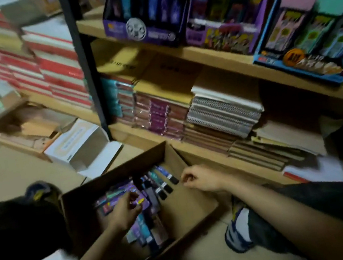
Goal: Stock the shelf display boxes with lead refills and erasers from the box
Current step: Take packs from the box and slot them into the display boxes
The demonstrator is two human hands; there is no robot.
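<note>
Findings, head view, with motion blur across most of the frame.

1. The box (192, 199) sits open on the floor (1, 173) at lower centre, against the foot of the shelf (210, 54). Its left half holds a loose heap of purple and teal packets (109, 199). A row of slim tubes (163, 181) lies along the far side. The right half of the box bottom is bare cardboard.

2. Your left hand (125, 209) is inside the box, over the heap. Its fingers are curled and pinch one packet (142, 200), purple with a yellow mark.

3. Your right hand (200, 179) hangs above the box's far right corner. Its fingers are loosely curled inward, with nothing visible in them.

4. Three display boxes stand on the shelf at upper right. The dark purple one (144, 31) holds upright tubes. The lighter purple one (218, 36) holds coloured oval pieces. The blue one (306, 69) holds carded items in pink and teal. All three are well apart from your hands.

5. Below that shelf, at centre, are stacked spiral notebooks (225, 113). Red-and-white stacks (51, 66) fill the upper left. An open white carton (81, 145) lies on the floor left of centre. Your shoe (238, 228) shows just right of the box.
</note>
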